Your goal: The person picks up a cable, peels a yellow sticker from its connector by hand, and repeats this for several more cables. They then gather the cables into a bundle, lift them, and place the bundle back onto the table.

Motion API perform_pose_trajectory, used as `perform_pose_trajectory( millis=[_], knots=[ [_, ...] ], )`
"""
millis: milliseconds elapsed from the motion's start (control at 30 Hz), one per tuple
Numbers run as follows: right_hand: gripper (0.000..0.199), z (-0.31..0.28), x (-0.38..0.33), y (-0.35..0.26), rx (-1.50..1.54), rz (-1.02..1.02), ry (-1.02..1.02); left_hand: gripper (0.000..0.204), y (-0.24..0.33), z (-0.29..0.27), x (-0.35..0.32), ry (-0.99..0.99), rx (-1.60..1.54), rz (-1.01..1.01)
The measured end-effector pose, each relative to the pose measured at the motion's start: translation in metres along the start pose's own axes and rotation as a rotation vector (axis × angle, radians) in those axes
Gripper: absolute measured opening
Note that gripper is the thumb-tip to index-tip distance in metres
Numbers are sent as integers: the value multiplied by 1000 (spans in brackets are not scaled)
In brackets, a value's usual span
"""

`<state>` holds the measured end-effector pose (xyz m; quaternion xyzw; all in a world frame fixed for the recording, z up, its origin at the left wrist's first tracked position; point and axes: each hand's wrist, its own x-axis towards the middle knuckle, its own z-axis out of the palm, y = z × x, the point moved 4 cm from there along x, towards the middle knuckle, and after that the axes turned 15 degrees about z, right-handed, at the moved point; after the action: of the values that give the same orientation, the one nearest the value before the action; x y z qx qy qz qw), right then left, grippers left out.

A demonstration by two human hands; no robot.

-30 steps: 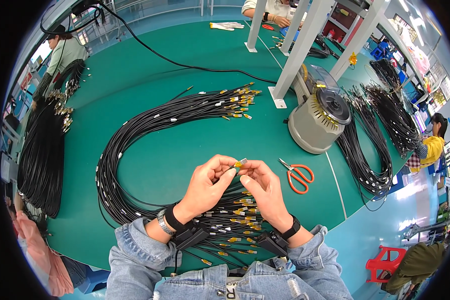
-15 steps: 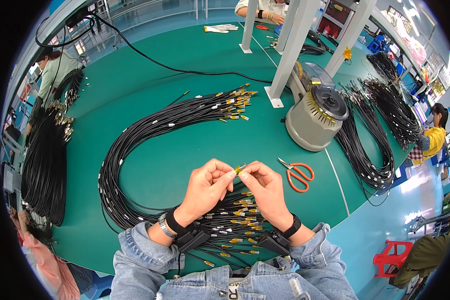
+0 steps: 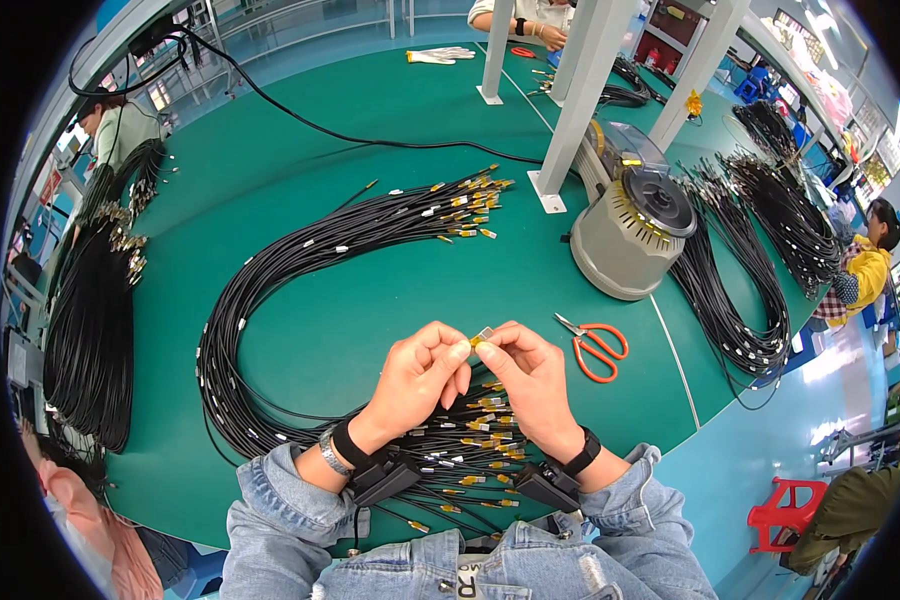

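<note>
Over the near middle of the green table, my left hand (image 3: 422, 372) and my right hand (image 3: 527, 378) meet, thumbs and forefingers pinching a cable end (image 3: 485, 332). Its silver metal connector pokes up between the fingertips, with yellow tape just below; the rest of it is hidden by my fingers. Beneath my wrists spread the taped ends of a black cable bundle (image 3: 232, 340), which curves round on the left to its other ends farther back. Right of my right hand lie orange-handled cutters (image 3: 598, 352), jaws pointing away to the left.
A round beige tape dispenser (image 3: 625, 245) stands beyond the cutters, by grey metal posts (image 3: 567, 130). More black cable bundles lie at the left edge (image 3: 90, 340) and the right side (image 3: 735, 290). White gloves (image 3: 440, 56) rest at the back. Other people work around the table.
The connector between my fingertips has turned a little, and more of its flat silver face shows. Both hands stay nearly in place, still pinching.
</note>
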<state>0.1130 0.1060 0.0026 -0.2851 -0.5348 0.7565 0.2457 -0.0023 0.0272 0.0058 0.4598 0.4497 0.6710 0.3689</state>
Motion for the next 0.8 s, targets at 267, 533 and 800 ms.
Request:
perform_pose_trajectory(
  millis=[267,533,800],
  knots=[
    [9,-1,0,1,-11,-34,10,19,-3,-3,2,-62,-157,-106],
    [8,-1,2,3,-20,-36,-12,21,-5,-1,0,-57,-239,-136],
    [10,0,3,3,59,21,-76,22,0,2,2,-107,-303,-199]
  ],
)
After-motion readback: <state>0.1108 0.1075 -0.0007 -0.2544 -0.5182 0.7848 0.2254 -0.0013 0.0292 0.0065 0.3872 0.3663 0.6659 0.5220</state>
